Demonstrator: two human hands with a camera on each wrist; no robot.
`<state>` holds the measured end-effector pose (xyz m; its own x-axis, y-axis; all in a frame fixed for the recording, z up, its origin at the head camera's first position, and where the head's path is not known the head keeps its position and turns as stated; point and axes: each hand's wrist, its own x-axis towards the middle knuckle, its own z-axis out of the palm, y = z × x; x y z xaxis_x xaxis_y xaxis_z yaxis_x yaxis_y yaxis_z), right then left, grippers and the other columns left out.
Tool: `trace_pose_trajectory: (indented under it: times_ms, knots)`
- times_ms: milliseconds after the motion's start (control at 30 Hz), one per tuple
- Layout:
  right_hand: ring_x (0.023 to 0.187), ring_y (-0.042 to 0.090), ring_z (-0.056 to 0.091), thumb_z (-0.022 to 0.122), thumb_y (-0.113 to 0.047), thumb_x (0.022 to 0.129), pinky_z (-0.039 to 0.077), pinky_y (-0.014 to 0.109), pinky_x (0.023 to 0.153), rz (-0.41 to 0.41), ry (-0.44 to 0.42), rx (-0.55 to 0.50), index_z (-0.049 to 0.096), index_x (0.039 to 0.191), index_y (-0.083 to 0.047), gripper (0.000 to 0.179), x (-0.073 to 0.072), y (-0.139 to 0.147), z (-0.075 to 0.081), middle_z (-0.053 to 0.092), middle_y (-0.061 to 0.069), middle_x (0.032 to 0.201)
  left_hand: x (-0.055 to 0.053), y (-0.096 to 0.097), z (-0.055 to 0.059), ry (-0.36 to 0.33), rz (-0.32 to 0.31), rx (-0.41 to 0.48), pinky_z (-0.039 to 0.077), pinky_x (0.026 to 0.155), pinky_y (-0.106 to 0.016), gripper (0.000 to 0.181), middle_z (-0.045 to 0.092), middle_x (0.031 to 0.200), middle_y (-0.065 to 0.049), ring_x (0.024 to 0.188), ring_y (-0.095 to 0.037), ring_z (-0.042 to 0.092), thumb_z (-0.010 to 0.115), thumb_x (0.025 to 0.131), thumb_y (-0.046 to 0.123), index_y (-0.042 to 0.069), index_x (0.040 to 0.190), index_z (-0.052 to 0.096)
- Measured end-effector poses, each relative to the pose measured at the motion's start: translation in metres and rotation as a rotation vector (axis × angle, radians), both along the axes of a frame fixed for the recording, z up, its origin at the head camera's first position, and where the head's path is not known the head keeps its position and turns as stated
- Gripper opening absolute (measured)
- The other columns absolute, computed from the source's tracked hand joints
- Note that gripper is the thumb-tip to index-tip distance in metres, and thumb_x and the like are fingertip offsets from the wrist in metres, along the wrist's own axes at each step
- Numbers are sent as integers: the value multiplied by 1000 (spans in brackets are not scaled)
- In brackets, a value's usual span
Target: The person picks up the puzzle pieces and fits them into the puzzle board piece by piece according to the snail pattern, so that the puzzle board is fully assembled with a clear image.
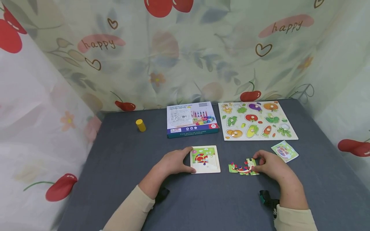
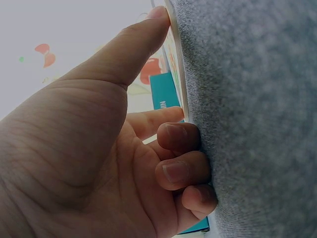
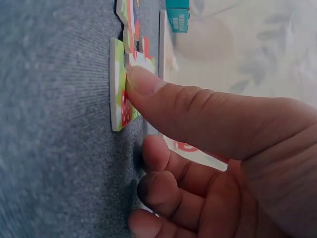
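A small square puzzle board with a pale frame lies on the table, its upper part filled with colourful pieces. My left hand holds its left side, thumb at the near corner and index finger at the far one. The other left fingers curl against the cloth in the left wrist view. To the right lies a cluster of joined puzzle pieces, green, red and white. My right hand grips its right end, the thumb on a piece's face; the index finger is mostly hidden in the right wrist view.
Behind the board stands a flat toy box, beside a vegetable puzzle board. A small picture card lies near my right hand. A yellow cylinder stands at the back left on the dark tablecloth.
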<state>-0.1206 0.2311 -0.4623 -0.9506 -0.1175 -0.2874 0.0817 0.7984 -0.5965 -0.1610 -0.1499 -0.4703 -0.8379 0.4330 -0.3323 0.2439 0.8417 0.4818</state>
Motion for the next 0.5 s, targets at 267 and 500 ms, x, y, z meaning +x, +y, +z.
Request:
trace_pose_trajectory:
  times_ms: [267,500]
  knots:
    - [74,22,52,87,-17,82,41,38,66,-47,73,25,60,102,-3,36,1,-3,1,58,6,84,0,1,0,-7,4,-5,44,105,-53,99,55,147,-9,119,-27,54,82,80,58,19,159,39]
    - [73,22,52,84,-14,84,41,37,65,-57,98,27,61,98,-5,29,1,-4,-2,58,5,81,-1,0,-1,-8,4,-14,43,105,-52,100,54,147,-9,119,-27,54,82,80,59,19,160,37]
